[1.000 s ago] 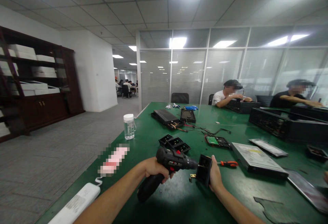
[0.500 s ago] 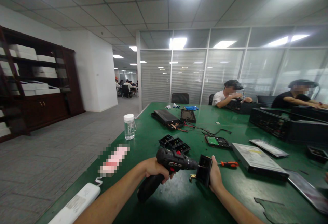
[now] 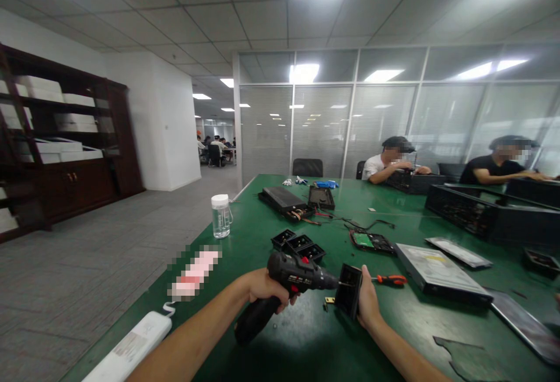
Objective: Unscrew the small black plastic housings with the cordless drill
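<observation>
My left hand (image 3: 268,290) is wrapped round the grip of a black cordless drill (image 3: 295,272) with red accents. The drill points right, and its thin bit reaches into the open side of a small black plastic box (image 3: 347,293). My right hand (image 3: 368,300) grips that box from its right side, holding it tilted up on edge. Whether the bit meets a screw inside is too small to tell. A small brass-coloured metal piece (image 3: 329,300) lies just left of the box. Behind the drill sit several similar black boxes (image 3: 300,243).
A red-and-black screwdriver (image 3: 391,280) lies right of my right hand, near a silver optical drive (image 3: 441,274). A water bottle (image 3: 221,217) and white power strip (image 3: 131,344) line the left edge. Black computer cases (image 3: 494,213) stand at right, where two people work.
My hands, the drill and the black box have kept practically the same position. At the far right, a person in black has shifted their arms.
</observation>
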Action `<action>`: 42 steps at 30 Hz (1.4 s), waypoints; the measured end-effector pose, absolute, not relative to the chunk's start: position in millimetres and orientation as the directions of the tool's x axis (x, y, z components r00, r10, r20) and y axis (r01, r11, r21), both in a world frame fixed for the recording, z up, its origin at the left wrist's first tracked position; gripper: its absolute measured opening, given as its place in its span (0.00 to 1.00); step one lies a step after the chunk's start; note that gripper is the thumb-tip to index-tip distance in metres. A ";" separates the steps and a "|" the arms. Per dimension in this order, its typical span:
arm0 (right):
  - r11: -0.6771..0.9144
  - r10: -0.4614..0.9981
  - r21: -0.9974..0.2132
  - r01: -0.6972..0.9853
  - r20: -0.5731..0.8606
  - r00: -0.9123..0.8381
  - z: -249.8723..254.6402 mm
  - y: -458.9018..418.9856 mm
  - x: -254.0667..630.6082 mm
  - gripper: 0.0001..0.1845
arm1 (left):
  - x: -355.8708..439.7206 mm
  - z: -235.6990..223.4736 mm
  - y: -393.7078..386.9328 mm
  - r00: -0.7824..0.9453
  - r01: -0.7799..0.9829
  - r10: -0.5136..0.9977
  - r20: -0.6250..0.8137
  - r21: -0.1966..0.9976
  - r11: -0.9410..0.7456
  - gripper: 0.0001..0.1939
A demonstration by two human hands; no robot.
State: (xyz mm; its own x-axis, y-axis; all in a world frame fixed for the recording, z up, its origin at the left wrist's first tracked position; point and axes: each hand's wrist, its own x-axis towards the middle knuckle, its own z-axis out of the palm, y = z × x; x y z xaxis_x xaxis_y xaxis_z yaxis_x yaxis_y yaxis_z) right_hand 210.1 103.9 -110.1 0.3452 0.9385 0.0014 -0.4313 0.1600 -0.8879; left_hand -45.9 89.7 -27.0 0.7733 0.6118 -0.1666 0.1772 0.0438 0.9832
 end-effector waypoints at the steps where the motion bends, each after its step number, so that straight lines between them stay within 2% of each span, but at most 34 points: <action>1: 0.156 0.938 -0.887 -0.435 -0.004 0.346 -109.8 103.7 210.0 0.23 | -45.8 -27.2 89.6 0.774 0.170 0.613 -0.158 0.985 0.039 0.12; 23: 0.148 0.933 -0.910 -0.387 -0.002 0.361 -107.7 103.3 209.4 0.27 | -45.2 -24.0 87.6 0.753 0.214 0.634 -0.177 0.977 0.019 0.09; 42: 0.136 0.941 -0.915 -0.380 -0.001 0.338 -109.3 102.6 210.8 0.26 | -46.2 -22.8 87.3 0.759 0.202 0.627 -0.176 0.979 0.030 0.10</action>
State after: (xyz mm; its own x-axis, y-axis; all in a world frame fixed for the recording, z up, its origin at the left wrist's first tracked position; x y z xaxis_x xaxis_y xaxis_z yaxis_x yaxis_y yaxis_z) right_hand 210.8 102.6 -109.3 0.3382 0.9411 -0.0011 -0.3802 0.1356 -0.9149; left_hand -46.2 87.3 -22.8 0.7593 0.6266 -0.1757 0.2021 0.0296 0.9789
